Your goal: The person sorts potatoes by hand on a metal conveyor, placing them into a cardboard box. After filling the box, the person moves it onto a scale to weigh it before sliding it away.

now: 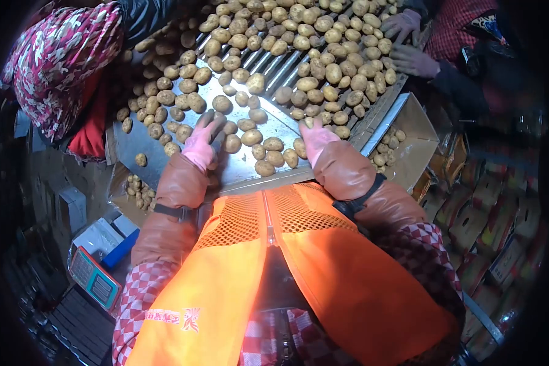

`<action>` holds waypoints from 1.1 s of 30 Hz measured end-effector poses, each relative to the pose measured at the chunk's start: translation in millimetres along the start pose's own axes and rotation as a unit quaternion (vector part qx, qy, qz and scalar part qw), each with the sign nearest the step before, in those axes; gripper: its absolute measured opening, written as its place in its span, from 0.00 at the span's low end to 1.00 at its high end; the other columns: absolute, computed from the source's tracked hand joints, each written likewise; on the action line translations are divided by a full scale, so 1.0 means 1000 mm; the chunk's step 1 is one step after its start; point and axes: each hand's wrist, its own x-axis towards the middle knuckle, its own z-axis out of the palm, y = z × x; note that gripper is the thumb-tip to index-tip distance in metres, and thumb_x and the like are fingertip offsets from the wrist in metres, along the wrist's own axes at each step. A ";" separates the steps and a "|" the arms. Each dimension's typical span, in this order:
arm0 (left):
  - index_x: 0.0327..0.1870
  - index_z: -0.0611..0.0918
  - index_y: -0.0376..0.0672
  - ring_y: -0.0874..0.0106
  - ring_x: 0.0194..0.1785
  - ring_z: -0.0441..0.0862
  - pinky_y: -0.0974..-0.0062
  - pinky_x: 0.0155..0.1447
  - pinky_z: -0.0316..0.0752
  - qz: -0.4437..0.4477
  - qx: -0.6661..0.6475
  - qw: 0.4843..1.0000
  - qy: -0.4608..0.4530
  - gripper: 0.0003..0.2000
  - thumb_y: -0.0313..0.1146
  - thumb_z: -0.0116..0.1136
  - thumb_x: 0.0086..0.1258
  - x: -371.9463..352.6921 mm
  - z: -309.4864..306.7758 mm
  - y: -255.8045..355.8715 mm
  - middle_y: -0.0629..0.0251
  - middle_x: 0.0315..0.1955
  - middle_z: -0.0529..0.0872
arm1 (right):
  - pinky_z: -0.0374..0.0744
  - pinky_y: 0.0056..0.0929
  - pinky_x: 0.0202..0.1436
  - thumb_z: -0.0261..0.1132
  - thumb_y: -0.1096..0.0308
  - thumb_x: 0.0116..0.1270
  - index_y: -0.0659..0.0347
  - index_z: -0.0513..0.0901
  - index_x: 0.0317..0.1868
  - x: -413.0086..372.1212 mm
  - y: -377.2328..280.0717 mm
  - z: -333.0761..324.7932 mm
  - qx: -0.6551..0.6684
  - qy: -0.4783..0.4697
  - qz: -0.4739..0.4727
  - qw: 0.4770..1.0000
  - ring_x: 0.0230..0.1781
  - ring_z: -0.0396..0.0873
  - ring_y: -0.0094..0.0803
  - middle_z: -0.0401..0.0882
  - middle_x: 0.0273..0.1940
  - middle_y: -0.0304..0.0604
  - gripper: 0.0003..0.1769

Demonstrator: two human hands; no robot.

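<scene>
Both my hands wear pink gloves and reach over a metal sorting table [250,171] with potatoes [251,137] scattered on it. My left hand [202,143], its fingertips dark, rests among the potatoes on the left of the plate, fingers stretched forward and apart. On the right, near the edge of the plate, my right hand [316,139] has its fingers spread beside a potato [299,147]. Nothing shows gripped in either palm. Between the hands lie several loose potatoes. Beyond them, a slatted metal rack [280,66] carries a dense layer of potatoes.
At the upper right another person's gloved hands [416,61] touch the potatoes. A person in a patterned head covering [64,61] leans in at the left. Cardboard boxes of potatoes [412,143] flank the table. A scale display [95,279] stands lower left.
</scene>
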 end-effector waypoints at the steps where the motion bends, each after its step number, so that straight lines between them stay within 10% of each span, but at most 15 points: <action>1: 0.68 0.77 0.56 0.51 0.76 0.65 0.61 0.76 0.65 -0.052 -0.055 0.997 -0.001 0.25 0.37 0.64 0.69 -0.008 0.001 -0.004 0.51 0.75 0.66 | 0.85 0.48 0.51 0.56 0.74 0.67 0.48 0.73 0.65 -0.001 0.003 0.001 0.008 -0.012 -0.007 1.000 0.49 0.83 0.57 0.68 0.60 0.60 0.26; 5: 0.67 0.78 0.54 0.51 0.73 0.69 0.61 0.75 0.67 -0.087 -0.078 0.993 0.010 0.24 0.34 0.62 0.69 -0.027 0.001 0.006 0.52 0.71 0.71 | 0.84 0.49 0.52 0.56 0.73 0.67 0.49 0.75 0.63 0.006 -0.004 0.013 0.010 0.005 0.004 1.000 0.50 0.83 0.57 0.67 0.60 0.61 0.23; 8: 0.61 0.81 0.55 0.51 0.68 0.72 0.56 0.72 0.66 0.063 0.049 0.991 0.110 0.21 0.34 0.63 0.65 -0.020 0.007 0.021 0.52 0.61 0.79 | 0.84 0.48 0.53 0.56 0.73 0.68 0.49 0.77 0.60 0.012 -0.004 0.006 -0.016 0.000 -0.026 1.000 0.52 0.83 0.57 0.67 0.60 0.61 0.21; 14: 0.68 0.75 0.58 0.50 0.73 0.66 0.43 0.74 0.58 0.268 0.190 0.944 -0.038 0.23 0.43 0.58 0.71 0.012 0.015 0.066 0.56 0.70 0.70 | 0.82 0.48 0.57 0.58 0.75 0.65 0.47 0.79 0.59 0.009 0.000 0.006 0.018 0.011 -0.026 0.999 0.52 0.82 0.58 0.67 0.61 0.59 0.22; 20: 0.59 0.81 0.53 0.54 0.69 0.70 0.46 0.74 0.57 0.072 0.176 0.976 0.106 0.19 0.36 0.61 0.65 0.024 0.005 0.038 0.57 0.63 0.78 | 0.80 0.48 0.59 0.62 0.77 0.61 0.44 0.78 0.61 -0.015 -0.004 0.016 0.060 0.041 0.008 0.997 0.56 0.80 0.57 0.67 0.62 0.59 0.27; 22: 0.54 0.83 0.48 0.51 0.58 0.79 0.54 0.61 0.74 0.168 0.101 0.974 0.115 0.17 0.34 0.64 0.63 0.019 0.003 0.058 0.55 0.55 0.82 | 0.80 0.47 0.59 0.61 0.77 0.61 0.43 0.77 0.63 -0.012 0.000 0.017 0.094 0.051 0.005 0.994 0.55 0.80 0.58 0.68 0.62 0.58 0.29; 26: 0.65 0.75 0.48 0.49 0.52 0.83 0.55 0.55 0.78 0.101 0.023 0.981 -0.166 0.24 0.37 0.62 0.68 -0.002 0.017 0.128 0.47 0.52 0.81 | 0.78 0.47 0.62 0.64 0.77 0.60 0.46 0.80 0.60 0.000 0.004 0.024 0.165 0.096 -0.001 0.982 0.60 0.76 0.55 0.71 0.61 0.56 0.26; 30: 0.71 0.66 0.49 0.45 0.52 0.84 0.50 0.55 0.79 -0.030 0.093 0.975 -0.199 0.33 0.34 0.63 0.63 0.007 0.058 0.136 0.42 0.55 0.76 | 0.75 0.42 0.65 0.67 0.78 0.56 0.51 0.80 0.61 -0.019 0.008 0.028 0.384 0.176 0.005 0.907 0.61 0.77 0.51 0.75 0.58 0.56 0.30; 33: 0.68 0.71 0.50 0.43 0.54 0.82 0.51 0.56 0.78 -0.037 0.088 0.971 -0.218 0.33 0.31 0.67 0.58 0.027 0.059 0.130 0.40 0.56 0.75 | 0.80 0.30 0.44 0.71 0.74 0.58 0.55 0.75 0.66 -0.024 0.023 0.026 0.594 0.094 0.033 0.798 0.44 0.80 0.35 0.77 0.53 0.49 0.33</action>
